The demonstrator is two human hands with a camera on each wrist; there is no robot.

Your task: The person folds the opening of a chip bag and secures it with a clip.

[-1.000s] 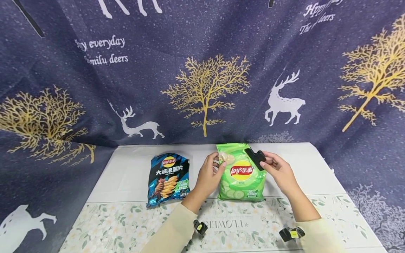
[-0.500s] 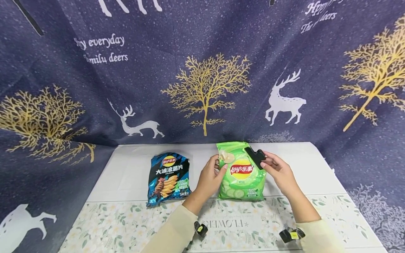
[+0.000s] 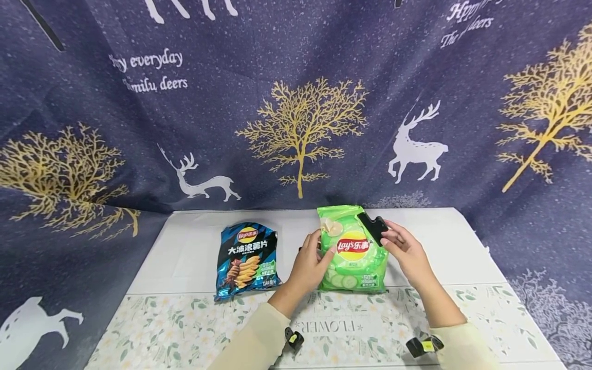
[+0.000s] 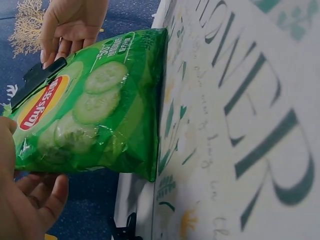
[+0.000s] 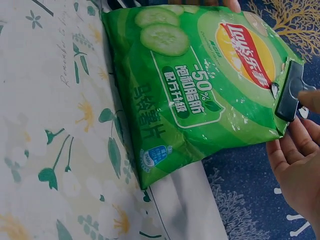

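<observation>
A green Lay's chip bag (image 3: 353,267) stands on the table, its lower edge on the tabletop. A black clip (image 3: 372,228) sits aslant across its folded upper right corner. My left hand (image 3: 307,264) holds the bag's left edge, thumb on the front and fingers behind. In the left wrist view those fingers (image 4: 47,197) show partly under the bag. My right hand (image 3: 409,254) pinches the clip's handle at the right; the right wrist view has the thumb on the clip (image 5: 290,92) and the fingers behind it.
A blue and black Lay's chip bag (image 3: 247,262) lies to the left. Beside my left hand, a small black object (image 4: 125,227) shows partly. The table (image 3: 185,329) has a floral front part and a white back part, ending at a dark curtain (image 3: 305,51).
My left hand has shifted slightly right along the green bag's edge, its thumb lower on the front. The bag's top has risen a little. My right hand stays at the clip.
</observation>
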